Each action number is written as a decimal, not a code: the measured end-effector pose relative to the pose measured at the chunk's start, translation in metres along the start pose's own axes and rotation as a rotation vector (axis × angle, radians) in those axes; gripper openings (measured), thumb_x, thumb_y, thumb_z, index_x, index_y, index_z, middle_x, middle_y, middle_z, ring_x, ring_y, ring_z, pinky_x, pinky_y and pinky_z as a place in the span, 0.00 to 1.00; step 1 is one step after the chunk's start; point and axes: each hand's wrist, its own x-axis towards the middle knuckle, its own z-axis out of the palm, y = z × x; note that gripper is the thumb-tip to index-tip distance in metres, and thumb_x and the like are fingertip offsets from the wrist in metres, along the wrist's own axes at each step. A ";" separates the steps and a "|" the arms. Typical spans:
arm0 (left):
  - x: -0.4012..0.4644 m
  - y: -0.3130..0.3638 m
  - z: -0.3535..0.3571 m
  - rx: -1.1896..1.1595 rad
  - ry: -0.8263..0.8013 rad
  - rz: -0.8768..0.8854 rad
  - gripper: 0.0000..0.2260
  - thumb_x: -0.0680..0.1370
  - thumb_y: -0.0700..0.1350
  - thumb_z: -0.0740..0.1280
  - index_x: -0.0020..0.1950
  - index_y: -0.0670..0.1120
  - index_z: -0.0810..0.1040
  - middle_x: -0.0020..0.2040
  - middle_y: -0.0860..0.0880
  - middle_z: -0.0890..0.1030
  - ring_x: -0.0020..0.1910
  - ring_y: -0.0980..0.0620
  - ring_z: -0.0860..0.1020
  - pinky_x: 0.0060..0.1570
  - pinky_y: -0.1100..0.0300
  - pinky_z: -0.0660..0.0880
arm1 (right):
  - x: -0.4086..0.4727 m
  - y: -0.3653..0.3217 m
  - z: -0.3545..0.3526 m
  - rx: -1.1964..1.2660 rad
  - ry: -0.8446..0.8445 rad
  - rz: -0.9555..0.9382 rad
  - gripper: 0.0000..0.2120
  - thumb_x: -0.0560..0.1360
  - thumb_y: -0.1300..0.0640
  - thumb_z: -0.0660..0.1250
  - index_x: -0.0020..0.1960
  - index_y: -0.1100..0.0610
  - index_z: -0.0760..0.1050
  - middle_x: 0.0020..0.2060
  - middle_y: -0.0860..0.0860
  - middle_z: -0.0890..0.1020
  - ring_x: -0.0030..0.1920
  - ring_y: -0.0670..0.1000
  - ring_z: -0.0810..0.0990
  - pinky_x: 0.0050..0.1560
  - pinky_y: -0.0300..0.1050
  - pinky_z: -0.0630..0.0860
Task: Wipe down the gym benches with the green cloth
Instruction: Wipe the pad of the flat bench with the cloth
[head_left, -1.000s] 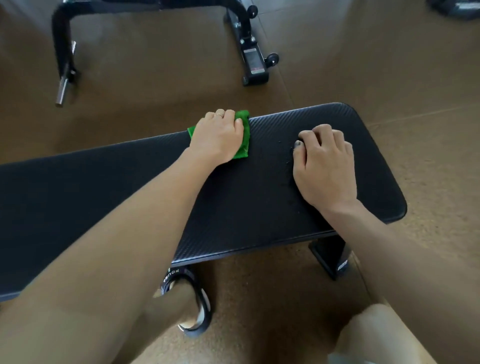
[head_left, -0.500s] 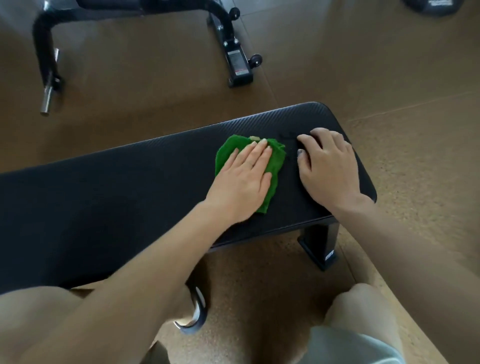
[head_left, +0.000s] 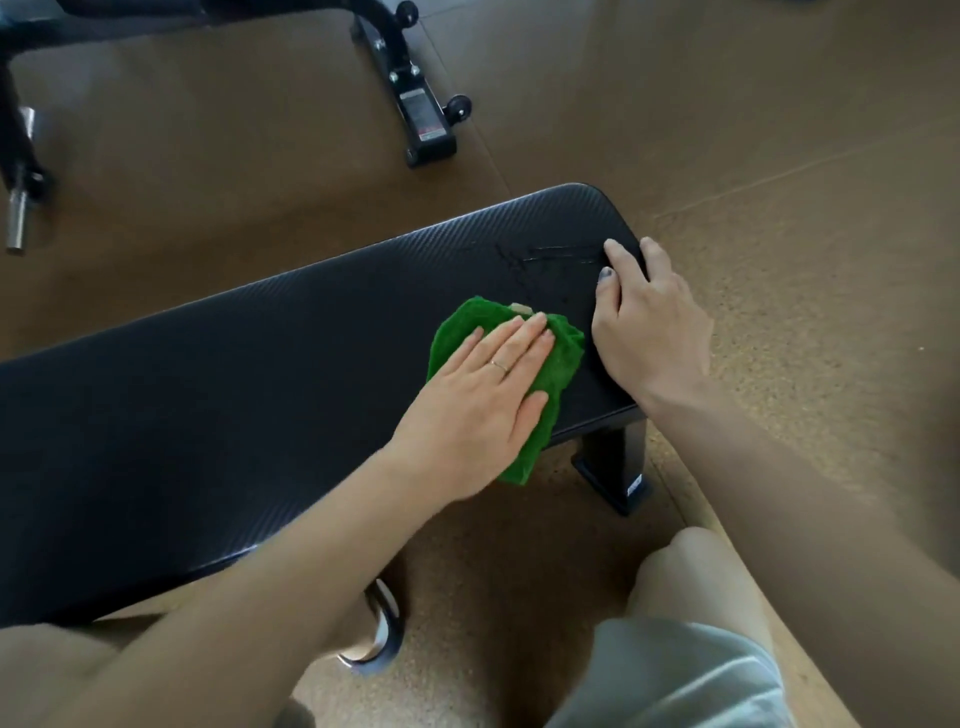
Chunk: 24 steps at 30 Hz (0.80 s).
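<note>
A black padded gym bench (head_left: 234, 395) runs from the left edge to the centre right. The green cloth (head_left: 558, 364) lies crumpled near the bench's right end, one corner hanging over the near edge. My left hand (head_left: 483, 405) lies flat on the cloth, fingers stretched out, pressing it onto the pad. My right hand (head_left: 649, 317) rests on the bench's right end, fingers curled over the end edge, holding nothing else. Wet streaks (head_left: 556, 257) show on the pad just beyond the cloth.
The bench's black foot (head_left: 618, 473) stands on the brown cork-like floor (head_left: 779, 156). A second bench's black frame with a wheel (head_left: 415, 104) sits beyond, with a metal peg (head_left: 18, 218) at the far left. My knees and a sandal (head_left: 382, 634) are below the bench.
My left hand has swept the cloth from the far side of the pad toward the near right edge. My right hand has slid out to the bench's end.
</note>
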 end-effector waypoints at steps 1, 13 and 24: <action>0.020 -0.004 -0.004 -0.023 0.005 -0.031 0.26 0.87 0.55 0.46 0.85 0.47 0.51 0.85 0.51 0.50 0.83 0.53 0.47 0.82 0.51 0.46 | 0.000 -0.001 -0.001 0.007 -0.002 0.006 0.23 0.86 0.46 0.50 0.79 0.46 0.65 0.80 0.53 0.64 0.73 0.59 0.70 0.65 0.58 0.72; -0.009 0.023 0.004 0.217 -0.042 0.158 0.28 0.87 0.55 0.46 0.85 0.44 0.48 0.85 0.46 0.48 0.84 0.48 0.47 0.82 0.47 0.48 | -0.018 0.035 -0.024 0.391 -0.164 0.264 0.22 0.87 0.45 0.48 0.79 0.43 0.65 0.65 0.51 0.81 0.67 0.57 0.76 0.62 0.50 0.69; 0.038 0.048 0.002 0.140 -0.006 0.166 0.27 0.87 0.54 0.44 0.84 0.45 0.49 0.85 0.47 0.50 0.84 0.50 0.47 0.82 0.48 0.49 | -0.005 0.054 -0.020 1.080 -0.291 0.533 0.24 0.87 0.44 0.48 0.70 0.47 0.78 0.57 0.47 0.84 0.58 0.46 0.82 0.57 0.43 0.77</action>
